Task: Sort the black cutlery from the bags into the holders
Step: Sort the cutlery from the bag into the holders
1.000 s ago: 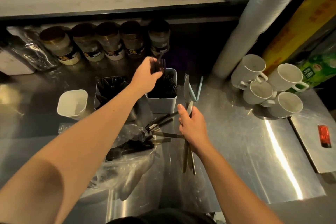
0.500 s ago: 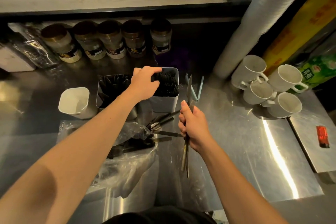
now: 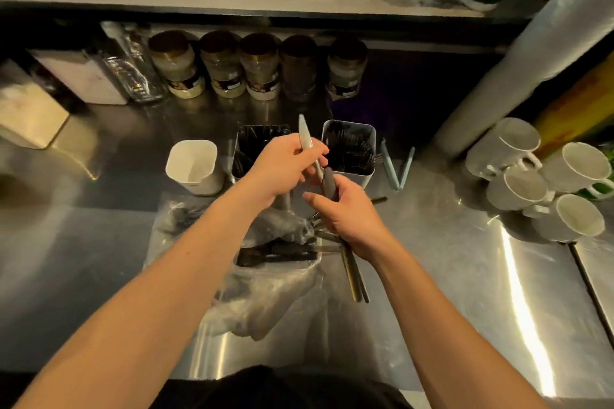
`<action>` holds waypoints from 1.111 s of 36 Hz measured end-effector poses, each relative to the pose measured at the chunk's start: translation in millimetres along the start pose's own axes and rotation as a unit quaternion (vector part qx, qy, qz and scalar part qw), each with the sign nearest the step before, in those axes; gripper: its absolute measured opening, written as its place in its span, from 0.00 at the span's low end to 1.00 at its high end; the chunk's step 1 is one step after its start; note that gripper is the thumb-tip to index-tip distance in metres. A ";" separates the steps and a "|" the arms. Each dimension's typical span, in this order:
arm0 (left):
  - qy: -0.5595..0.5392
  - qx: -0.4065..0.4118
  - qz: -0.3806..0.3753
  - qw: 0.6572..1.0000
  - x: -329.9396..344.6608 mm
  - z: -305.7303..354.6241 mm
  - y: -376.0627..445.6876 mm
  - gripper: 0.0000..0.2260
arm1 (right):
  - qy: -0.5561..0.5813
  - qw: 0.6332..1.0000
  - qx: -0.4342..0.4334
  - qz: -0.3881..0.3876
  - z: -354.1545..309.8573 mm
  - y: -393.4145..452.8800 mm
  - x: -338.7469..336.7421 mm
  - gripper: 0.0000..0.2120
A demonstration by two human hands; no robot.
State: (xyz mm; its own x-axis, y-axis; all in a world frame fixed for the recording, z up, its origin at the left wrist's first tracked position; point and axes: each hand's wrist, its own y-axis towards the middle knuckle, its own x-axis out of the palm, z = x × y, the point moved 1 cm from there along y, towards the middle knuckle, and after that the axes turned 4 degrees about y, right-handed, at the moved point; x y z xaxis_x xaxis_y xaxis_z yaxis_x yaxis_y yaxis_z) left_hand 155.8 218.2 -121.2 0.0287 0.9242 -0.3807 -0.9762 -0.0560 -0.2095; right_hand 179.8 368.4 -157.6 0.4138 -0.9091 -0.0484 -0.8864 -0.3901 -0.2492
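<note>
Above the counter (image 3: 448, 276) by the holders (image 3: 349, 153), the left hand (image 3: 282, 166) pinches one knife (image 3: 307, 146) while the right hand (image 3: 349, 212) grips the bunch (image 3: 354, 272), so pulling crookedly could spill them beside the bag (image 3: 265, 292).

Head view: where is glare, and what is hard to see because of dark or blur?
Head view: bright glare streaks on the steel counter at right; black cutlery inside the holders merges into shadow; jars under the shelf dim and soft; edges bend from the wide lens.
</note>
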 end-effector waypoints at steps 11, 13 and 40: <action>-0.114 0.031 0.358 0.926 -97.7 -15.3 2.8 0.08 | 0.069 0.997 0.021 0.031 -27.1 48.5 33.2 0.07; -0.071 0.024 0.347 0.935 -105.2 -21.6 6.7 0.08 | 0.186 0.982 0.024 0.038 -41.6 61.2 39.7 0.07; 0.045 -0.043 0.117 0.991 -58.9 -91.8 24.8 0.24 | 0.184 0.916 -0.220 0.280 -86.3 137.3 99.7 0.10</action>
State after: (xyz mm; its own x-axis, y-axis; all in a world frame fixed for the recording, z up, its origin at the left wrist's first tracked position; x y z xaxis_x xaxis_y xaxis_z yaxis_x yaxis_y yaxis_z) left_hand 149.7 127.7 -186.6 -0.1729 0.8446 -0.5067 -0.9364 -0.3004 -0.1811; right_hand 81.4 211.6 -113.2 -0.1575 -0.9406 0.3007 -0.9698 0.2047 0.1325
